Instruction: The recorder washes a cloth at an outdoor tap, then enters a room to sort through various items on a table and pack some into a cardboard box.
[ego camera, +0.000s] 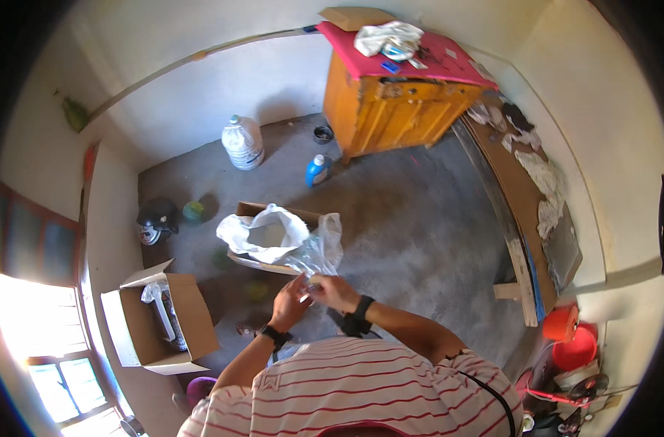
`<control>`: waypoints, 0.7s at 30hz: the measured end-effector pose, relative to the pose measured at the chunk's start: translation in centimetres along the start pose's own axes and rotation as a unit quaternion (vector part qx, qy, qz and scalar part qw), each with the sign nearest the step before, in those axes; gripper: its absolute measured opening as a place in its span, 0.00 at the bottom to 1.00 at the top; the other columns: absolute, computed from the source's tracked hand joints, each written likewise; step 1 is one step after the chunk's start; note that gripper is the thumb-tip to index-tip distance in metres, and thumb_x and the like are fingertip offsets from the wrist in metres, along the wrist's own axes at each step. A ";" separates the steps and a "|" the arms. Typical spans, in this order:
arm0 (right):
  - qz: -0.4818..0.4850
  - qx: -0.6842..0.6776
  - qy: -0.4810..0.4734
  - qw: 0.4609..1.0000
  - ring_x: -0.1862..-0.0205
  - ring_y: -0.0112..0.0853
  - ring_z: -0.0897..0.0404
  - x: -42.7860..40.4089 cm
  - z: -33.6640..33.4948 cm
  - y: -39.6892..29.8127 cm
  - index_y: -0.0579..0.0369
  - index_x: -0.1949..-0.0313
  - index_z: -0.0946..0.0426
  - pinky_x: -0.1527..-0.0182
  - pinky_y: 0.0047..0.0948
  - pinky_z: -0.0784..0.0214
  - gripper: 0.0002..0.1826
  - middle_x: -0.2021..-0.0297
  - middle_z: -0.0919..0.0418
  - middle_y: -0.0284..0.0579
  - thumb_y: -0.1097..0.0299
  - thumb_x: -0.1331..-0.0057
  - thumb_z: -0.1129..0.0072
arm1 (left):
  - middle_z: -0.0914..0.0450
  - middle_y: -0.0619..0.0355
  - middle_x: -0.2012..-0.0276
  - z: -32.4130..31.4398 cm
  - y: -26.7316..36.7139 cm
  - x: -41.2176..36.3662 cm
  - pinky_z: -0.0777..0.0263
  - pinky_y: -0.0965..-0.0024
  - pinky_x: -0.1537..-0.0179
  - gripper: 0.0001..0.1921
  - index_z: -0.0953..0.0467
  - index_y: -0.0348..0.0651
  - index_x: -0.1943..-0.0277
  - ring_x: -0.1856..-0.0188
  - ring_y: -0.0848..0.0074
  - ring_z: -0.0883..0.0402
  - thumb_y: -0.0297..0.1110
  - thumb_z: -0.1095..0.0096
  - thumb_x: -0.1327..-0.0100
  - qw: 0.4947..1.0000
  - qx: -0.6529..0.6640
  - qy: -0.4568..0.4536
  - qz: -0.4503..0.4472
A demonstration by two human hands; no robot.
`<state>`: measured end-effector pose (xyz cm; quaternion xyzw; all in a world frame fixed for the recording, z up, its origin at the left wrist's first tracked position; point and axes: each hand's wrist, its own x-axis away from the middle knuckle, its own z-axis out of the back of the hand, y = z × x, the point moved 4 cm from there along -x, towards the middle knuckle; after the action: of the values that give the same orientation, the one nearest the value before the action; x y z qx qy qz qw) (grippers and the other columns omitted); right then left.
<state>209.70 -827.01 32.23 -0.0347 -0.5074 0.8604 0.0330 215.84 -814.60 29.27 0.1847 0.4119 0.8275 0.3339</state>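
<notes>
My left hand (290,307) and my right hand (336,294) meet in front of my body, their fingertips nearly together. Both pinch the near end of a crumpled clear plastic bag (324,248), and a small whitish bit shows between the fingers. Beyond them an open cardboard box (266,266) stands on the floor. A white plastic bag (235,232) lies over this box with its mouth spread in a ring. What lies deeper in the box is hidden.
At left, another open cardboard box (193,311) holds a plastic-wrapped item. Ahead stand a blue bottle (316,171), a large plastic jug (243,145) and a wooden cabinet (397,117). A black helmet (158,214) sits by the left wall. A low wooden bench (507,185) runs along the right.
</notes>
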 end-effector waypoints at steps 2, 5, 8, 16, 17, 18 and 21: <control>-0.036 0.044 0.071 0.996 0.75 0.40 0.23 4.8 6.0 2.2 0.58 0.67 0.27 0.72 0.32 0.32 0.11 0.76 0.23 0.48 0.63 0.44 0.41 | 0.22 0.53 0.60 -4.8 4.7 -1.6 0.28 0.70 0.64 0.29 0.34 0.41 0.43 0.65 0.69 0.23 0.30 0.36 0.50 0.991 0.101 -0.092 -0.014; -0.135 0.074 0.155 0.976 0.75 0.39 0.23 10.6 14.9 5.3 0.56 0.68 0.26 0.71 0.33 0.31 0.12 0.77 0.23 0.48 0.59 0.43 0.43 | 0.25 0.49 0.53 -11.8 10.6 -4.2 0.27 0.68 0.65 0.26 0.34 0.41 0.43 0.61 0.69 0.21 0.31 0.39 0.47 0.958 0.132 -0.226 -0.112; -0.203 0.097 0.255 0.940 0.74 0.39 0.22 16.8 22.0 8.4 0.55 0.67 0.25 0.71 0.34 0.31 0.14 0.77 0.23 0.47 0.57 0.43 0.43 | 0.27 0.47 0.51 -16.4 16.2 -7.3 0.27 0.66 0.64 0.22 0.32 0.41 0.45 0.60 0.66 0.22 0.31 0.43 0.44 0.945 0.075 -0.266 -0.172; -0.267 0.128 0.438 0.849 0.77 0.40 0.24 25.1 32.1 17.7 0.57 0.73 0.26 0.73 0.34 0.33 0.13 0.80 0.24 0.45 0.60 0.45 0.40 | 0.19 0.52 0.64 -23.7 20.0 -20.7 0.26 0.69 0.63 0.11 0.24 0.40 0.57 0.64 0.69 0.20 0.28 0.47 0.43 0.954 0.032 -0.237 -0.184; -0.278 0.126 0.445 0.842 0.77 0.40 0.24 25.1 32.8 19.4 0.57 0.73 0.26 0.73 0.34 0.33 0.13 0.80 0.24 0.45 0.60 0.45 0.40 | 0.19 0.51 0.64 -24.2 19.2 -22.7 0.26 0.68 0.61 0.11 0.23 0.39 0.59 0.62 0.67 0.19 0.28 0.47 0.45 0.960 0.037 -0.218 -0.170; -0.264 0.155 0.446 0.841 0.78 0.38 0.24 25.3 33.8 20.9 0.57 0.74 0.27 0.75 0.32 0.34 0.12 0.80 0.24 0.44 0.61 0.45 0.39 | 0.19 0.51 0.64 -24.9 18.6 -24.3 0.26 0.68 0.61 0.11 0.23 0.39 0.59 0.62 0.67 0.19 0.28 0.47 0.45 0.956 0.040 -0.234 -0.172; -0.286 0.156 0.446 0.834 0.75 0.42 0.25 25.6 38.2 23.9 0.57 0.74 0.27 0.70 0.37 0.33 0.13 0.77 0.25 0.48 0.60 0.46 0.39 | 0.19 0.50 0.65 -27.0 17.6 -29.9 0.26 0.68 0.61 0.10 0.23 0.38 0.60 0.63 0.66 0.19 0.30 0.47 0.44 0.964 0.078 -0.205 -0.151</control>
<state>180.19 -869.41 29.10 -0.2621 -0.2843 0.7712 0.5056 214.36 -858.45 26.52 0.3116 0.4209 0.6768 0.5173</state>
